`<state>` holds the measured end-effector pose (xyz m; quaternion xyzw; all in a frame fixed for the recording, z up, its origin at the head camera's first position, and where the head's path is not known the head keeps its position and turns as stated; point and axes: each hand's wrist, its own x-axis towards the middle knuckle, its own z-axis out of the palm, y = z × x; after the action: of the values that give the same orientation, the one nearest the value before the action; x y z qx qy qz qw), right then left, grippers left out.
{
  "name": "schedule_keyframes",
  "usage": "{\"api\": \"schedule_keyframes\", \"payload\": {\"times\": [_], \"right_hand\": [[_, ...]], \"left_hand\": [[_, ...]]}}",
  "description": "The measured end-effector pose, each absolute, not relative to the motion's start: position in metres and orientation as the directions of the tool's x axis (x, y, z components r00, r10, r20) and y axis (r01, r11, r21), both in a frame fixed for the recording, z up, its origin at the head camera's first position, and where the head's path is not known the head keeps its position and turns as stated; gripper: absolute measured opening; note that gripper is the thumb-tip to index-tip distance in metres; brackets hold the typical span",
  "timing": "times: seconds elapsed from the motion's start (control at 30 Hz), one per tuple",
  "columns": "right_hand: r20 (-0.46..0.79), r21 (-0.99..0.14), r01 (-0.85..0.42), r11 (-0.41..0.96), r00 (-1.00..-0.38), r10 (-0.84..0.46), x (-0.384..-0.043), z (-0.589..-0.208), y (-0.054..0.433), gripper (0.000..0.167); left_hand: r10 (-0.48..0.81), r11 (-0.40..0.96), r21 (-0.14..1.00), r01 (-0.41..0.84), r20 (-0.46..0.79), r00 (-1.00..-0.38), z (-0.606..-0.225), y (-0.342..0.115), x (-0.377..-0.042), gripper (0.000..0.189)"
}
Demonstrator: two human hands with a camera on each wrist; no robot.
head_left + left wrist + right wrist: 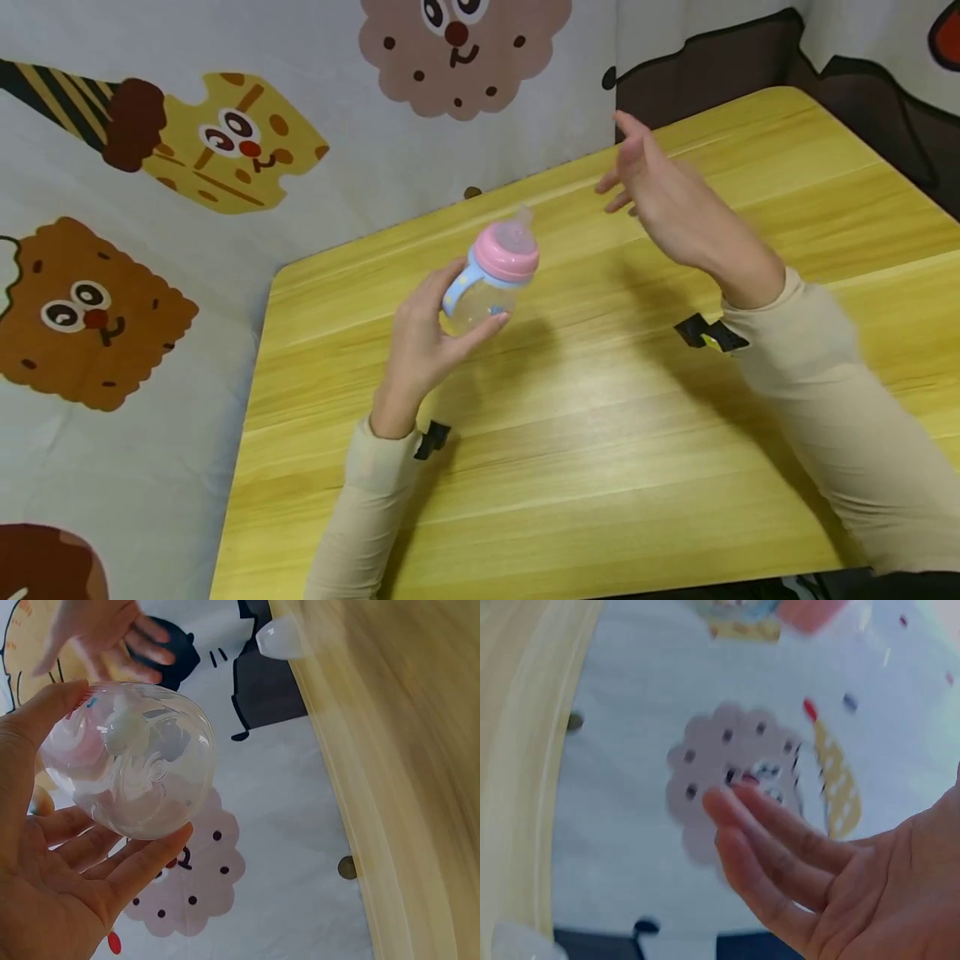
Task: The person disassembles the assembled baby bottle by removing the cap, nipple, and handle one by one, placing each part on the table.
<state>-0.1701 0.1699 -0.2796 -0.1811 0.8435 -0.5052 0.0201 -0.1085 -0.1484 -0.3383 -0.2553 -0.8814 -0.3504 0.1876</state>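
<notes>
My left hand (427, 333) grips a baby bottle (483, 304) around its clear body, held tilted above the table. The bottle has a pink collar (510, 254), a clear teat on top and a light blue handle (461, 287). Its round transparent base (150, 780) faces the camera in the left wrist view, with thumb and fingers on opposite sides. My right hand (667, 204) is raised over the far right of the table, apart from the bottle, its fingers loosely extended and holding nothing. Part of the pink collar (810, 611) shows blurred at the top of the right wrist view.
A wood-grain table (585, 467) lies below both hands. Behind it and on the left hangs a white cloth (330, 67) with cartoon biscuit prints. A whitish translucent piece (279, 639) stands at the table's edge in the left wrist view.
</notes>
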Motion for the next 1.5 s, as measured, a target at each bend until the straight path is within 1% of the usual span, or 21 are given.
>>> {"api": "schedule_keyframes", "payload": {"times": [0.13, 0.3, 0.43, 0.5, 0.67, 0.73, 0.8, 0.97, 1.03, 1.2, 1.5], "right_hand": [[0.182, -0.800, -0.355, 0.483, -0.911, -0.369, -0.152, -0.275, 0.151, 0.092], [0.202, -0.705, -0.409, 0.580, -0.899, -0.388, -0.142, -0.277, 0.137, 0.071], [0.217, -0.649, -0.438, 0.622, -0.890, -0.400, -0.139, -0.280, 0.130, 0.059], [0.196, -0.633, -0.425, 0.647, -0.896, -0.398, -0.136, -0.280, 0.128, 0.058], [0.137, -0.624, -0.374, 0.686, -0.917, -0.375, -0.129, -0.278, 0.125, 0.064], [0.137, -0.630, -0.375, 0.680, -0.916, -0.377, -0.128, -0.277, 0.123, 0.062], [0.141, -0.640, -0.382, 0.667, -0.911, -0.387, -0.128, -0.276, 0.123, 0.057], [0.180, -0.649, -0.449, 0.614, -0.875, -0.449, -0.129, -0.276, 0.122, 0.043], [0.199, -0.653, -0.477, 0.589, -0.858, -0.474, -0.130, -0.276, 0.122, 0.039], [0.212, -0.661, -0.513, 0.547, -0.828, -0.520, -0.130, -0.276, 0.120, 0.037], [0.205, -0.663, -0.537, 0.522, -0.800, -0.563, -0.133, -0.278, 0.122, 0.033]], "left_hand": [[0.340, 0.638, 0.502, 0.583, 0.496, -0.799, -0.341, -0.141, -0.106, 0.074], [0.383, 0.631, 0.495, 0.598, 0.471, -0.794, -0.344, -0.131, -0.104, 0.076], [0.402, 0.613, 0.497, 0.614, 0.473, -0.784, -0.345, -0.128, -0.103, 0.074], [0.410, 0.603, 0.493, 0.627, 0.483, -0.774, -0.346, -0.127, -0.102, 0.073], [0.418, 0.571, 0.491, 0.658, 0.516, -0.748, -0.347, -0.128, -0.102, 0.071], [0.418, 0.560, 0.487, 0.670, 0.531, -0.737, -0.346, -0.128, -0.102, 0.071], [0.420, 0.551, 0.481, 0.682, 0.546, -0.725, -0.345, -0.129, -0.102, 0.070], [0.433, 0.535, 0.462, 0.707, 0.568, -0.699, -0.344, -0.131, -0.102, 0.071], [0.445, 0.523, 0.467, 0.713, 0.564, -0.696, -0.343, -0.131, -0.102, 0.072], [0.476, 0.482, 0.503, 0.717, 0.537, -0.697, -0.343, -0.133, -0.103, 0.072], [0.502, 0.463, 0.523, 0.716, 0.511, -0.698, -0.342, -0.137, -0.105, 0.075]]}}
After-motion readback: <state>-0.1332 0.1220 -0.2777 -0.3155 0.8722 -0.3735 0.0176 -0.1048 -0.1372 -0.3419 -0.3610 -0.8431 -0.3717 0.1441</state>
